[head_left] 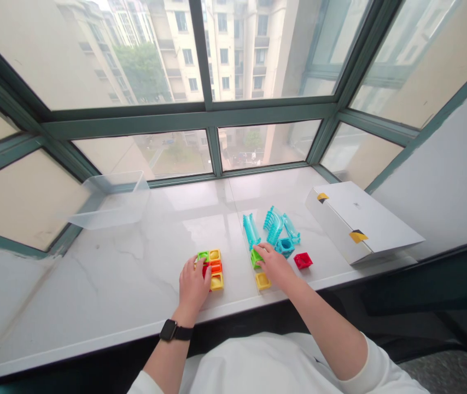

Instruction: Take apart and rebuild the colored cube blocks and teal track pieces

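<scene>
My left hand (193,282) is closed over the left side of a group of joined toy blocks (216,267) in yellow, orange, red and green. Its fingers cover part of the red and green blocks. With the fingers of my right hand (275,265) I grip a green block (256,259), partly hidden under them. Just below that hand lies a yellow block (263,281). A red block (303,261) and a blue block (285,247) are to its right. Beyond it sit translucent blue track pieces (273,224) and a straight blue track piece (251,230).
A clear plastic bin (112,210) stands at the back left of the white marble sill (135,279). At the right is a white box (365,216) with yellow-and-black tape tabs. Green-framed windows enclose the back and sides. The sill's front edge runs close below my hands.
</scene>
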Tool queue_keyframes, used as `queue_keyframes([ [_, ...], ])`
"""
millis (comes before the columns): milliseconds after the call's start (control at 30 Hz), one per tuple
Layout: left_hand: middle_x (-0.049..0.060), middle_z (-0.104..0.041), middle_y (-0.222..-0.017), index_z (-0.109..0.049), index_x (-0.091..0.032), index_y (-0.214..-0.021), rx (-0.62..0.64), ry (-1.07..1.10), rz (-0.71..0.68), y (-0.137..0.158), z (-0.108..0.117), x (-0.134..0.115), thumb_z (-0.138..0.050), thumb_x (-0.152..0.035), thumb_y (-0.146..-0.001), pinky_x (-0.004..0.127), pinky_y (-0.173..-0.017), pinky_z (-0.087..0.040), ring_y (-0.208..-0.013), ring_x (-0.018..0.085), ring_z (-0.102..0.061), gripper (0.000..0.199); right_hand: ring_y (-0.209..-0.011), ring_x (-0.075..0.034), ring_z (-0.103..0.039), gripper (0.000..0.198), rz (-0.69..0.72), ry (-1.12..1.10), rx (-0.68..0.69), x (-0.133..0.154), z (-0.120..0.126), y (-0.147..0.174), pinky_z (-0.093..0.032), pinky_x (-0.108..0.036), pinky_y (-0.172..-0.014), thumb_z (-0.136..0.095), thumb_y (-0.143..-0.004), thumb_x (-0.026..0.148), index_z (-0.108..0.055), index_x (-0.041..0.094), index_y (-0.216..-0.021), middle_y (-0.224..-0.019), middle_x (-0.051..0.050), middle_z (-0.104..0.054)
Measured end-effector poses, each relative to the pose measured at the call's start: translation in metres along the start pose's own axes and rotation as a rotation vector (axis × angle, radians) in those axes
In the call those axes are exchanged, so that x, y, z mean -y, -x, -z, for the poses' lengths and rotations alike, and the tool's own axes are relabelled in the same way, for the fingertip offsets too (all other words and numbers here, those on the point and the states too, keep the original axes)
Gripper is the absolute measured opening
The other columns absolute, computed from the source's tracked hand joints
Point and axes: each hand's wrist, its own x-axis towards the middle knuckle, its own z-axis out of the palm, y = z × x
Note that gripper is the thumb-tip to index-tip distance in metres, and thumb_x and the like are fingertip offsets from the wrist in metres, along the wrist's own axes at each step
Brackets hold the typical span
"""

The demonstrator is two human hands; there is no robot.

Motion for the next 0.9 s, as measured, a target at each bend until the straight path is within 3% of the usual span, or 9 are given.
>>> queue_keyframes([
  [167,0.016,-0.062,-0.141,-0.068,-0.020,-0.127,-0.015,0.011,0.004,-0.002,0.002,-0.001,-0.056,-0.032,-0.100,0.050,-0.108,-0.050,-0.130,0.033,-0.057,0.032,-0.137,-0.034,-0.060,0.066,-0.035,0.016,-0.071,0.010,0.010,0.012,-0.055,-0.049,-0.109,-0.072,-0.090,0.020,-0.053,0.024,-0.154,-0.160,-0.015,-0.048],
  [367,0.016,-0.062,-0.141,-0.068,-0.020,-0.124,-0.013,-0.013,0.015,-0.002,0.000,-0.004,-0.055,-0.032,-0.101,0.050,-0.107,-0.051,-0.129,0.033,-0.058,0.029,-0.131,-0.031,-0.060,0.038,0.105,-0.065,-0.281,0.041,0.018,0.033,-0.051,-0.050,-0.113,-0.066,-0.095,0.019,-0.068,0.024,-0.133,-0.137,-0.013,-0.064],
  [433,0.016,-0.061,-0.142,-0.067,-0.020,-0.123,-0.012,-0.026,0.016,-0.002,-0.002,-0.009,-0.054,-0.032,-0.102,0.049,-0.107,-0.051,-0.129,0.033,-0.058,0.028,-0.121,-0.028,-0.064,0.032,0.194,-0.127,-0.246,0.055,0.010,0.036,-0.054,-0.046,-0.108,-0.065,-0.096,0.017,-0.071,0.025,-0.126,-0.125,-0.010,-0.068],
  [533,0.016,-0.061,-0.142,-0.067,-0.019,-0.122,-0.011,-0.040,0.004,-0.002,-0.005,-0.017,-0.054,-0.032,-0.102,0.048,-0.106,-0.050,-0.128,0.033,-0.058,0.027,-0.111,-0.025,-0.066,0.032,0.272,-0.145,-0.082,0.073,-0.016,0.034,-0.055,-0.040,-0.102,-0.072,-0.092,0.016,-0.072,0.026,-0.123,-0.117,-0.008,-0.069],
  [700,0.018,-0.062,-0.140,-0.066,-0.018,-0.122,-0.013,-0.043,0.006,-0.002,-0.007,-0.022,-0.057,-0.034,-0.100,0.049,-0.106,-0.050,-0.127,0.033,-0.057,0.029,-0.114,-0.027,-0.064,0.027,0.223,0.013,0.089,0.086,-0.056,0.022,-0.053,-0.039,-0.100,-0.078,-0.090,0.020,-0.073,0.024,-0.116,-0.123,-0.010,-0.066],
  [900,0.016,-0.064,-0.132,-0.065,-0.019,-0.120,-0.018,-0.011,-0.008,-0.001,-0.006,-0.021,-0.061,-0.033,-0.097,0.048,-0.104,-0.049,-0.125,0.033,-0.056,0.028,-0.108,-0.025,-0.067,0.021,0.174,0.099,0.171,0.089,-0.062,0.014,-0.052,-0.034,-0.091,-0.073,-0.093,0.025,-0.069,0.025,-0.114,-0.114,-0.007,-0.070],
])
